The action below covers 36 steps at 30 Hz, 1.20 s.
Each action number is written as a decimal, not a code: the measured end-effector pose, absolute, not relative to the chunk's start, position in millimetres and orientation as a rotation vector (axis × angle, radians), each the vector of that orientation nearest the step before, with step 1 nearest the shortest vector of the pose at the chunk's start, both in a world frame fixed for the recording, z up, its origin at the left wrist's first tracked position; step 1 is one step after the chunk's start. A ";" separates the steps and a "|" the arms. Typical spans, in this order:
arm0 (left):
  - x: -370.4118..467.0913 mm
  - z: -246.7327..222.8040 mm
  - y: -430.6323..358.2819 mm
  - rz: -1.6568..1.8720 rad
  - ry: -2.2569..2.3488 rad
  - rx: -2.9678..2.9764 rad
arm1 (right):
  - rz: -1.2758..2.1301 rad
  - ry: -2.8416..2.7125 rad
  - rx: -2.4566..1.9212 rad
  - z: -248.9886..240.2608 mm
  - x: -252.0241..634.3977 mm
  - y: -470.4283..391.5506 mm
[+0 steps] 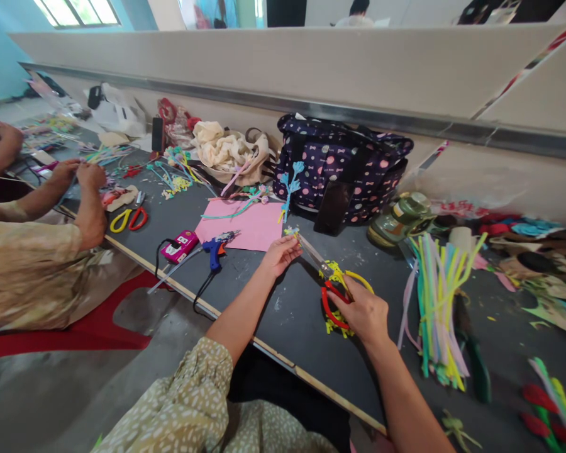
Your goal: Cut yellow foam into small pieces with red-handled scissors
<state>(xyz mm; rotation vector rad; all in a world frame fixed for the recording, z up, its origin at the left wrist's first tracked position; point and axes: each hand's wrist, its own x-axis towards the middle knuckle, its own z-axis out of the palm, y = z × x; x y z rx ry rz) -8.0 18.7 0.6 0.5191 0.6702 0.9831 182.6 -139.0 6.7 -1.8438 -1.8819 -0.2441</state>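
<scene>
My left hand (283,255) pinches a small yellow and pale blue pipe cleaner flower piece (292,233) above the dark table. A pair of scissors (327,269) with one red and one yellow handle is gripped in my right hand (365,311). Its blades point up and left, and their tips reach the flower piece; whether they touch it I cannot tell. Beneath the scissors lies a pile of short yellow pipe cleaner pieces (334,328), partly hidden by the handles. Just beyond my left hand, a blue branched pipe cleaner stem (290,189) stands out against the bag.
A blue glue gun (213,253), a pink device (180,246) and pink paper (245,223) lie left of my hands. Behind stand a dark patterned bag (349,157) and a green bottle (399,220). Pipe cleaners (441,308) are bundled at right. A co-worker's hands (87,173) work at left.
</scene>
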 end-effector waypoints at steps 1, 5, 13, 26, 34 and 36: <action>-8.2 0.2 18.9 0.981 0.665 0.516 | -0.243 -1.877 -1.843 6.5 182.5 -138.9; -8.6 3.9 17.7 0.980 0.662 0.497 | -0.255 -1.890 -1.822 3.4 182.8 -138.5; -9.8 8.9 16.1 0.958 0.683 0.543 | -0.240 -1.916 -1.842 0.2 184.4 -137.0; -10.6 5.7 17.2 0.963 0.724 0.619 | -0.254 -1.932 -1.823 -2.0 186.9 -138.3; -10.8 4.4 17.9 0.949 0.727 0.583 | -0.234 -1.953 -1.885 -1.0 184.0 -135.3; -10.9 6.7 17.4 0.963 0.723 0.570 | -0.234 -1.930 -1.919 4.9 182.1 -134.8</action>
